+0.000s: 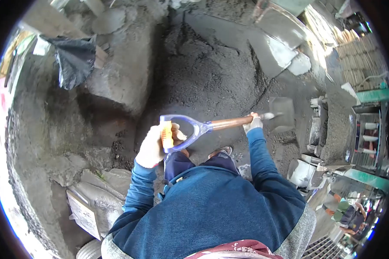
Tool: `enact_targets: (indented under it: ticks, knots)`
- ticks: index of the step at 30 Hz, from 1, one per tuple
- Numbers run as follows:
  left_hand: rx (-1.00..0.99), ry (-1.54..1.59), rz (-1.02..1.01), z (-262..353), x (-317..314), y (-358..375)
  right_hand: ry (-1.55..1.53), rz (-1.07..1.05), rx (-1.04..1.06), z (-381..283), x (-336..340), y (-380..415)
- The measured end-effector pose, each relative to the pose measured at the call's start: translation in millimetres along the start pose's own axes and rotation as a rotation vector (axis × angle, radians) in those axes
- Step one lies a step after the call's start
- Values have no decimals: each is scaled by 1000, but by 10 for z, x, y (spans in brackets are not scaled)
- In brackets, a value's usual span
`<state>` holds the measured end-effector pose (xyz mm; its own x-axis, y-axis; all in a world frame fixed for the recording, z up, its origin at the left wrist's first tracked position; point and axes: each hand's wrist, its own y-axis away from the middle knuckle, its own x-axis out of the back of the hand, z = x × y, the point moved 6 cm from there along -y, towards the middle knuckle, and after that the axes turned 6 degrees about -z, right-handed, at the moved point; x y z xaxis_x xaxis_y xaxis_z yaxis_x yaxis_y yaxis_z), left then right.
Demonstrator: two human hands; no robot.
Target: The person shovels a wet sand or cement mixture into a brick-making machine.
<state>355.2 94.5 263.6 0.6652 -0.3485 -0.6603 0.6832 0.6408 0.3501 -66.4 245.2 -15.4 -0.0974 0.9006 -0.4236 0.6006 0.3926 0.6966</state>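
A shovel [229, 124] lies across in front of my body, its wooden shaft running left to right. My left hand [153, 147], in a pale glove, is closed round the yellow grip of the blue D-shaped handle, with fingers showing inside the loop. Farther along, my right hand [253, 123] is wrapped round the shaft close to where it joins the metal. The grey shovel blade [285, 113] is to the right of that hand, over the dark ground. Beyond the shaft spreads a mound of dark, wet-looking sand or mix [212, 73].
A concrete block [121, 73] stands at the left, with a black plastic sheet [75, 62] draped beside it. Broken slabs [97, 200] lie at lower left. Rubble and a rough ledge [317, 125] border the right. Another person [352, 216] is at far lower right.
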Motion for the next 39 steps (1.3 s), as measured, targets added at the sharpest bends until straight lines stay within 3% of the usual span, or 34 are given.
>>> enact_targets:
  ticks: [2,5,7,8,10,11,12,13,14,15,16,18,20,22,24,25,26,28,30,31,39]
  knots:
    - [6,-70,105,111,316,117,111,-23,118,55,-492,46]
    - [-49,23,134,73,953,260,138,-52,128,366,-1214,-35]
    - [44,151,352,-161,1385,411,107,-169,-94,873,-1598,-83]
    - [76,286,489,-282,1511,498,94,-223,-205,1225,-1717,-209]
    - [81,418,593,-756,1988,741,374,-70,-269,2123,-1697,-428]
    - [55,440,806,-1036,2254,997,532,-25,-247,2409,-1853,-55]
    - [-11,483,914,-1333,2422,1323,625,-51,-459,3099,-1562,-263]
    - [-83,517,1019,-1617,2577,1649,736,-182,-393,4038,-1017,-680]
    - [-102,513,1186,-1911,2658,2060,779,-100,-580,4499,-817,-301]
    - [-85,483,1354,-2077,2684,2411,483,6,-1016,5108,-584,406]
    - [-35,450,1505,-2193,2655,2704,421,-232,-1067,5142,-608,886]
    - [48,377,1741,-2159,2567,3059,850,-332,-1033,5632,-239,1674]
    - [89,290,1872,-1912,2571,3028,802,-282,-1282,6007,-87,2413]
    - [87,225,1921,-1779,2732,2735,841,-136,-1488,6231,-108,2808]
    - [56,165,1897,-1830,3023,2184,759,-108,-1454,6223,-487,2644]
    - [24,142,1863,-1809,3193,1810,491,-297,-1483,6181,-821,2246]
    - [-15,117,1827,-1729,3363,1392,1178,-406,-747,6438,-955,1419]
    - [-105,70,1740,-1541,3703,582,305,-572,-1130,7251,-1031,-675]
    - [-162,45,1677,-1371,3946,-50,531,-399,-1071,6861,-1799,-2311]
    - [-187,39,1668,-1318,4064,-275,458,-164,-944,6529,-2047,-2280]
    - [-110,114,1675,-1675,3653,292,390,-183,-904,5790,-1627,-1679]
